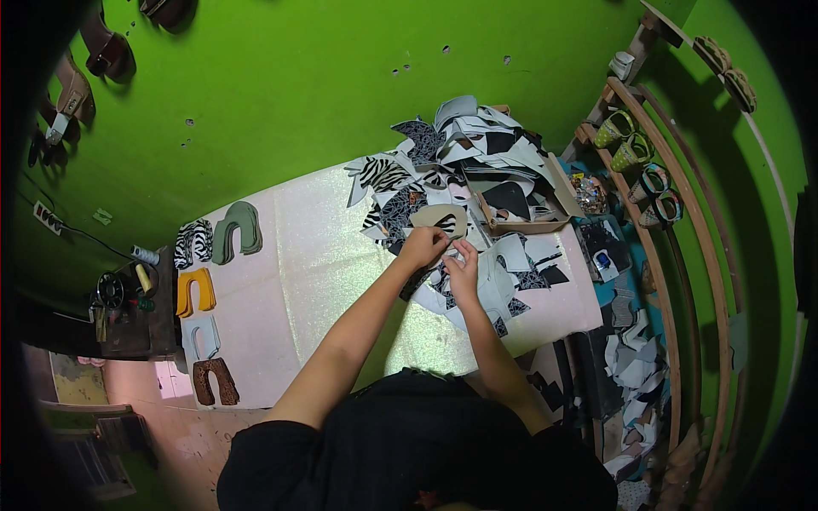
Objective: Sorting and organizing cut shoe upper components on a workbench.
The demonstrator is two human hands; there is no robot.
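Observation:
Over a heap of cut material scraps on the table, my two hands are close together. The fingers of my left hand (423, 246) are closed in a pinch; what they hold is too small to make out. My right hand (462, 274) has its fingers bent together just beside them, and anything between them is hidden. Right above the fingertips lies a beige rounded piece (449, 212) with a zebra-striped scrap (445, 225) against it. Pale grey cut pieces (492, 285) spread beneath and beside my right hand.
An open cardboard box (532, 227) of offcuts stands behind my hands. Along the table's left end lie U-shaped stacks: zebra, green (239, 234), yellow (196, 292), white and brown-spotted (214, 382). A wooden rack (673, 281) with sandals rises on the right. More scraps (635, 366) fill a lower shelf.

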